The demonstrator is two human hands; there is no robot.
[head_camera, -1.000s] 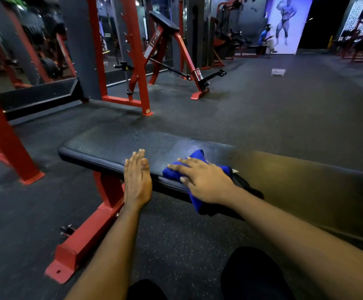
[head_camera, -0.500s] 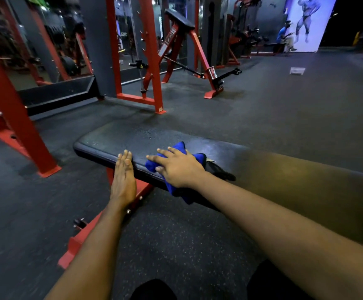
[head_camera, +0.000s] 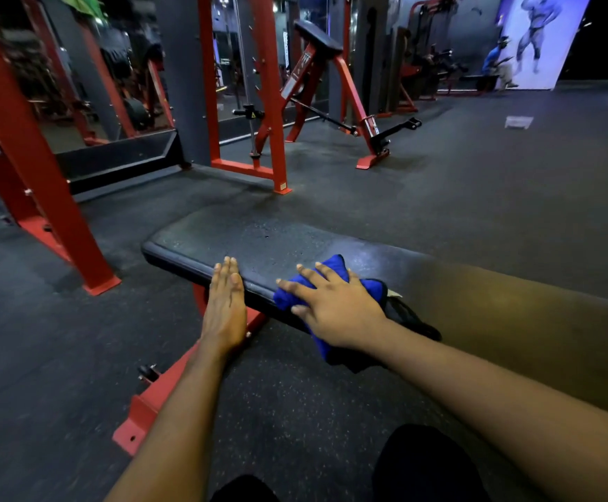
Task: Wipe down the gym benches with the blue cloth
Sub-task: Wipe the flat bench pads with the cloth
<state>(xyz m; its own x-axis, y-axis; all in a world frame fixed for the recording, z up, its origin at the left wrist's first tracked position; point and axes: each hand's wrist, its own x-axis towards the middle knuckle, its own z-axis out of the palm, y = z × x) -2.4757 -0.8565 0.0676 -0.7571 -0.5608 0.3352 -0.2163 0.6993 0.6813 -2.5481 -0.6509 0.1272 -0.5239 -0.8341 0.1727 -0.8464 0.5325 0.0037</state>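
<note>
A flat black gym bench on a red frame runs from the middle to the right. A blue cloth lies bunched on its near edge, part of it hanging over the side. My right hand presses on the cloth with straight, spread fingers. My left hand rests flat on the bench's near edge, left of the cloth, fingers together and straight. The bench's right part is in shadow.
Red rack uprights stand left of the bench, another red frame behind it. A red incline machine stands further back. A person sits far off at the back right. Dark rubber floor surrounds the bench.
My right hand and the blue cloth have slid left along the bench toward my left hand. The view has shifted left with them.
</note>
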